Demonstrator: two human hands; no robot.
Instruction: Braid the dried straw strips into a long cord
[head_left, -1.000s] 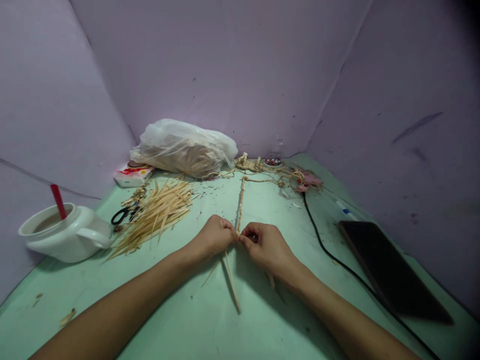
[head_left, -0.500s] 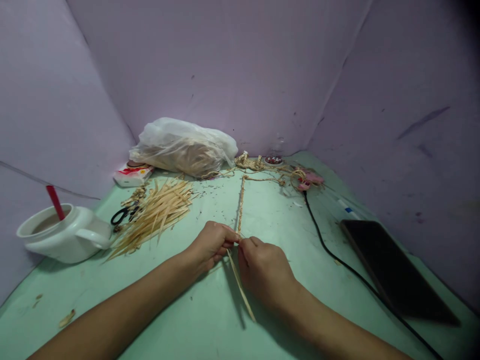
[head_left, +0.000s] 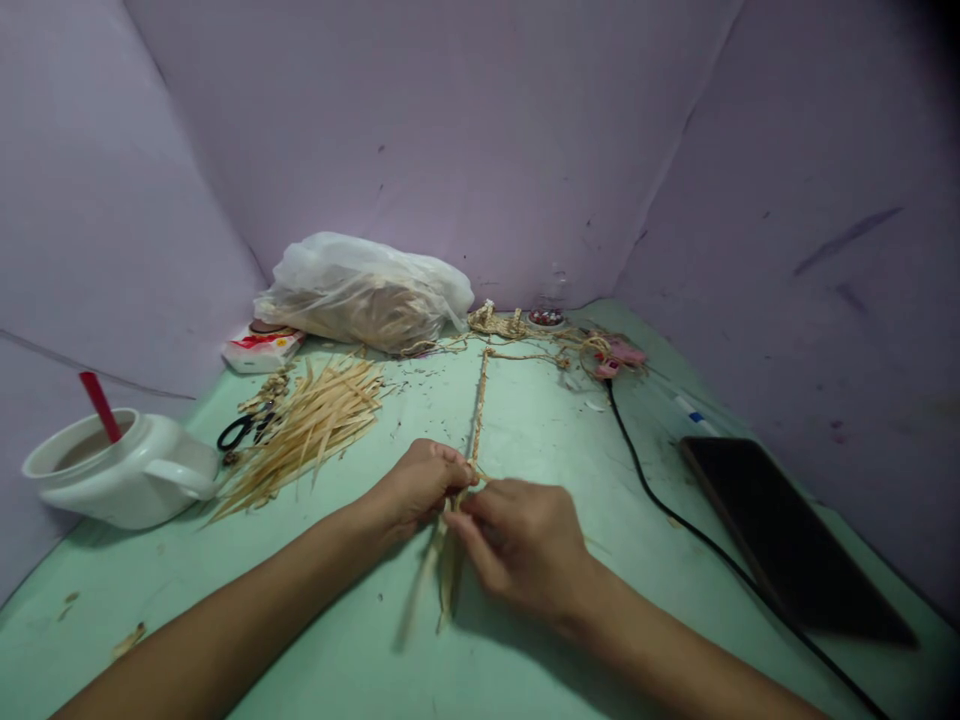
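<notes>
Left hand, right hand at 1 braid (strips dangling).

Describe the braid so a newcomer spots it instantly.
On the green tabletop, look beyond the left hand. The thin tan braid runs away from the fingertips, plaited into one narrow length, unlike the loose strips piled to its left.

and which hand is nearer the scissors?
Left. The left hand is right of the scissors, past the straw pile; the right hand is farther right.
</notes>
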